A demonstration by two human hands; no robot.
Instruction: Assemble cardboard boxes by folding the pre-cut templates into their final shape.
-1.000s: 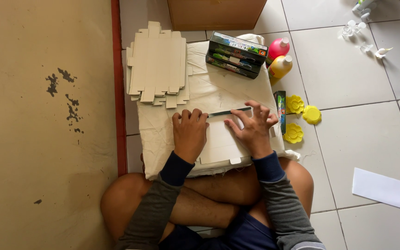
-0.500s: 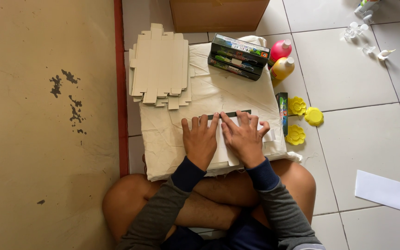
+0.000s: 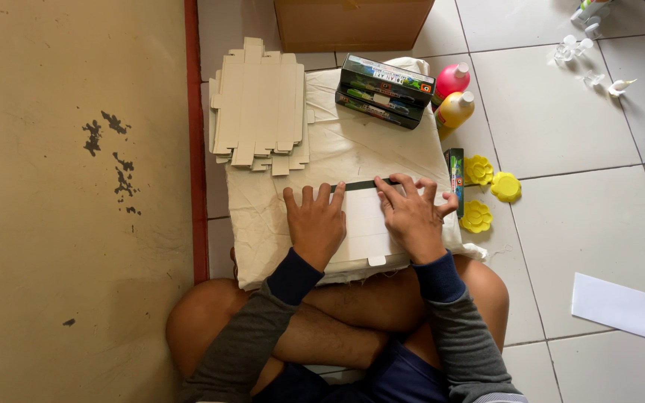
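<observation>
Both hands flat on white cardboard sheet, centre of frame, lying on cream cloth-covered surface. Left hand fingers spread, palm pressing sheet's left edge. Right hand fingers spread, tips at sheet's dark top edge. Stack of flat cardboard blanks upper left of cloth. Dark printed boxes above. Pink bottle and yellow bottle just right of boxes.

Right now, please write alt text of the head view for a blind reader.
Left hand and right hand press a flat white carton on a cloth-covered board. Behind lie cardboard blanks and stacked boxes.
</observation>
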